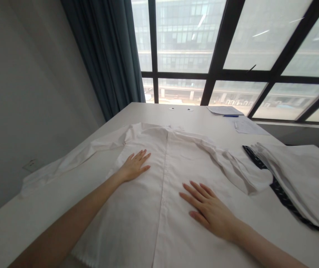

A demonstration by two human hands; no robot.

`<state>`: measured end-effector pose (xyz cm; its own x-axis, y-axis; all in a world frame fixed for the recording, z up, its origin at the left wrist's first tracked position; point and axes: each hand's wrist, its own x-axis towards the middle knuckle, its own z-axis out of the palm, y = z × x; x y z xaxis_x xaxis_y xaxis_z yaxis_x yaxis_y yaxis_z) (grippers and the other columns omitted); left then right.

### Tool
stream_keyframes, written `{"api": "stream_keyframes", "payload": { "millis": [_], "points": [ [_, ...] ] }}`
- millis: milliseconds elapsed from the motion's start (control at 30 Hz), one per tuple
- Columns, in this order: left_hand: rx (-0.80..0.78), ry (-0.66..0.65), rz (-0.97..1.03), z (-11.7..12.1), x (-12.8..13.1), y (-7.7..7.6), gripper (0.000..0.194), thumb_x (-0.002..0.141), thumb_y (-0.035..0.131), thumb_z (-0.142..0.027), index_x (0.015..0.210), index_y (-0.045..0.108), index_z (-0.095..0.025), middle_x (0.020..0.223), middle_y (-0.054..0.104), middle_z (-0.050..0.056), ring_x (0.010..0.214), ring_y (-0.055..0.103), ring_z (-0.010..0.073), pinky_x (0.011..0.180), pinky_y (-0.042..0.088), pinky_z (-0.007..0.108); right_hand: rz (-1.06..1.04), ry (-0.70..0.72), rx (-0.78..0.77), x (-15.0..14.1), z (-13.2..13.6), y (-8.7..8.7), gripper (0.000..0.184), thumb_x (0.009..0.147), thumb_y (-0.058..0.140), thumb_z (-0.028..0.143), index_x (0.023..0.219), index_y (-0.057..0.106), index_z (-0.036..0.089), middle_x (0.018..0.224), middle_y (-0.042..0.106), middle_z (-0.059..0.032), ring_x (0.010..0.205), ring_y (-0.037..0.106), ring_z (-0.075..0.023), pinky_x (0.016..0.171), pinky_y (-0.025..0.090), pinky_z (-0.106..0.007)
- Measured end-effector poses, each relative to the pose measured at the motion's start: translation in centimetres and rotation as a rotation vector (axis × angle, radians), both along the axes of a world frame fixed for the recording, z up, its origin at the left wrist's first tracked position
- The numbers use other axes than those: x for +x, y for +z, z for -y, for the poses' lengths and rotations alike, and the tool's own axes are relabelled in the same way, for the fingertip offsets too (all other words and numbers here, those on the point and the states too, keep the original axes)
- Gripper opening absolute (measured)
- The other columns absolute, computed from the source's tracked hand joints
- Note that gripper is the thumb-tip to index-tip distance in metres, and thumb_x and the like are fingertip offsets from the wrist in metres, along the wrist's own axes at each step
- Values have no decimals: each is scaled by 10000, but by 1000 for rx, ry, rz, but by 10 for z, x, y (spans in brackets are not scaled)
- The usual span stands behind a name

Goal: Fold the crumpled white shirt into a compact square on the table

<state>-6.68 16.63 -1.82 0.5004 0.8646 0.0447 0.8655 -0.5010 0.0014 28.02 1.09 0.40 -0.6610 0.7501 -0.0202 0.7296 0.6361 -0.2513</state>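
A white long-sleeved shirt (145, 208) lies spread on the white table, front side up, its centre placket running toward me. Its collar end points to the window, and both sleeves stretch out to the sides. My left hand (134, 166) rests flat on the left front panel near the chest, fingers spread. On the right front panel, lower down, my right hand (205, 208) lies palm down with its fingers apart. Neither hand grips the fabric. The shirt's lower edge is partly cut off by the bottom of the view.
Folded white cloth (307, 175) lies on a black patterned piece (283, 199) at the right. Papers (225, 110) and a blue pen (231, 116) are at the far right of the table (148, 111). A dark curtain (112, 56) and a wall stand on the left, windows behind.
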Motion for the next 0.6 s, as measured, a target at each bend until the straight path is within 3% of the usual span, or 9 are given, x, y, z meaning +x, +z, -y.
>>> {"api": "stream_keyframes", "payload": {
  "millis": [233,333,433,600],
  "points": [
    [183,101,-31,31,-77,-14,624,990,196,-460,1475,347,-96,1540,322,152,1433,298,251,1135,268,439,15,-96,33,32,33,-8,565,1000,383,444,1524,172,412,1580,236,25,1451,221,-259,1140,276,-543],
    [263,173,-52,43,-81,-16,592,988,208,-399,1424,417,-59,1492,397,194,1392,377,275,1129,273,453,-44,-144,52,42,31,-11,519,996,407,408,1502,299,372,1540,355,-6,1416,322,-239,1125,331,-501],
    [273,164,-55,50,-44,-9,570,995,205,-369,1396,447,-44,1475,420,203,1384,390,276,1124,283,460,-142,-232,125,35,4,-9,460,1005,355,311,1459,417,263,1491,443,-73,1363,419,-219,1100,381,-455],
    [192,-69,6,51,70,5,566,1011,256,-413,1457,367,-83,1543,328,147,1438,288,214,1160,245,406,-137,-226,201,-15,-60,-5,482,980,321,216,1450,427,193,1521,389,-92,1407,343,-211,1139,315,-458]
  ]
}}
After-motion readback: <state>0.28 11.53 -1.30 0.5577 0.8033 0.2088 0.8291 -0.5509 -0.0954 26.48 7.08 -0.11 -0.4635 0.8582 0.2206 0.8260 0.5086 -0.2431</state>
